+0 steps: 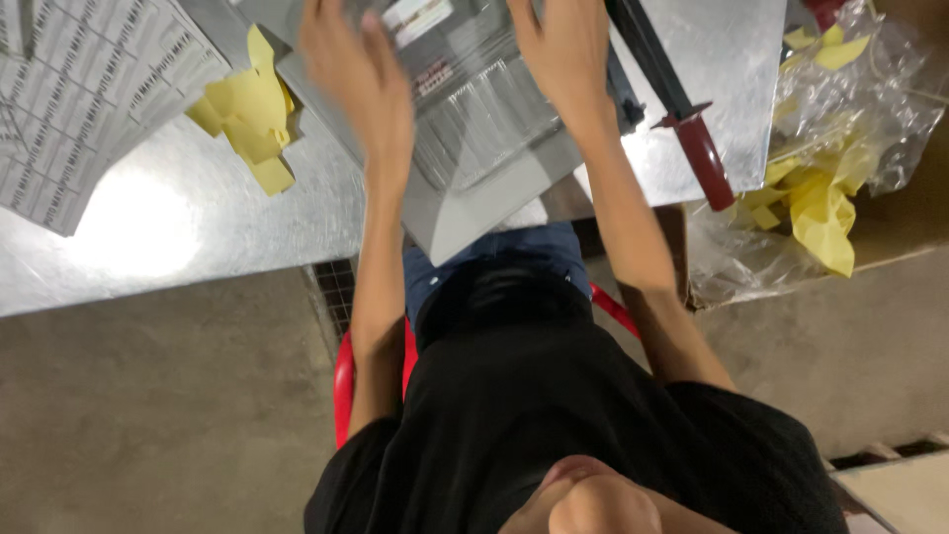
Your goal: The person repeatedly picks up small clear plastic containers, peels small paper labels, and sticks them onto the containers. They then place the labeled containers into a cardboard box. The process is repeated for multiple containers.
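A clear plastic pack point(484, 109) with a white label lies on a grey flat board point(465, 213) that juts over the near edge of the metal table point(178, 232). My left hand point(358, 79) hovers over the pack's left side, blurred, its fingers stretched out and apart with nothing seen in them. My right hand point(563, 54) rests at the pack's upper right edge. Its fingertips run out of the frame at the top, so its grip is hidden.
Crumpled yellow paper point(252, 109) and sheets of printed labels point(79, 89) lie to the left. A black bar with a red handle point(697, 148) lies to the right. A cardboard box point(900, 222) holds clear plastic and yellow paper point(825, 208). I sit on a red stool point(343, 381).
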